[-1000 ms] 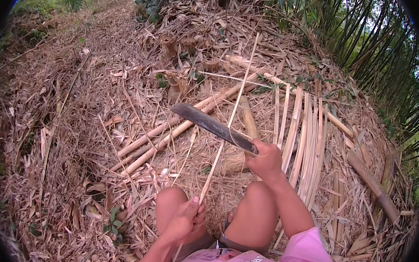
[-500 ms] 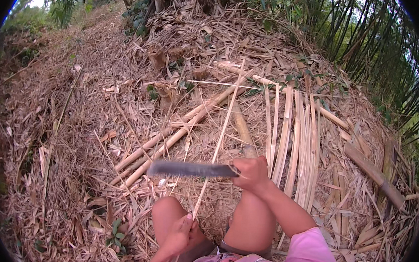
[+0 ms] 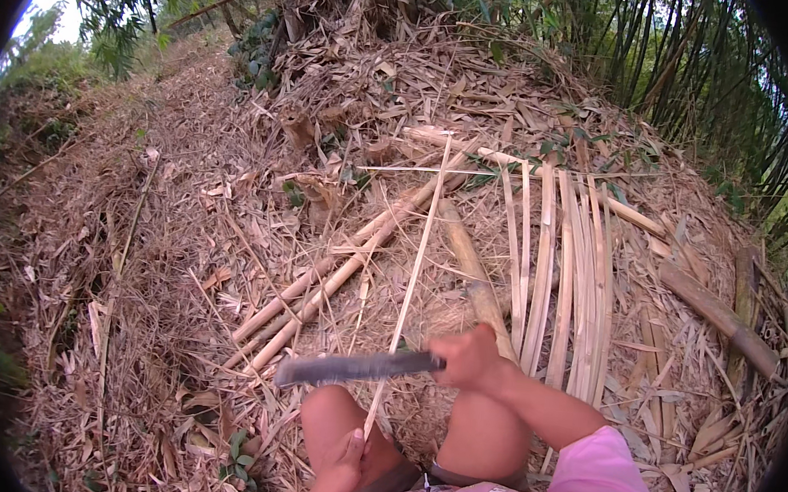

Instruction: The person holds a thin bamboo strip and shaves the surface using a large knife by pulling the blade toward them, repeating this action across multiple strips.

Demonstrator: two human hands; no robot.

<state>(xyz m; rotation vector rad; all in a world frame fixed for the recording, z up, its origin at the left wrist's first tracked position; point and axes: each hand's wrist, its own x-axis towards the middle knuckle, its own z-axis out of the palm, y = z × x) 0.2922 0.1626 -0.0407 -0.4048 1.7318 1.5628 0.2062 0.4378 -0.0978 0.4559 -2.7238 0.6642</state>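
My right hand is closed round the handle of a machete, its dark blade pointing left and slightly blurred. The blade lies across a long, thin, pale bamboo strip; whether it touches the strip I cannot tell. Low between my knees, my left hand grips the near end of that strip. From there the strip runs away from me, leaning a little to the right, with its far tip over the leaf litter.
Several split bamboo strips lie side by side at the right, their far ends on a pole. Two bamboo poles lean in at the left, and another lies ahead. A thick bamboo piece rests far right. Dry leaves cover the slope.
The machete and my right hand have come nearer my body along the strip, the blade now tilting down at its left end. My left hand sits slightly lower, still gripping the strip.
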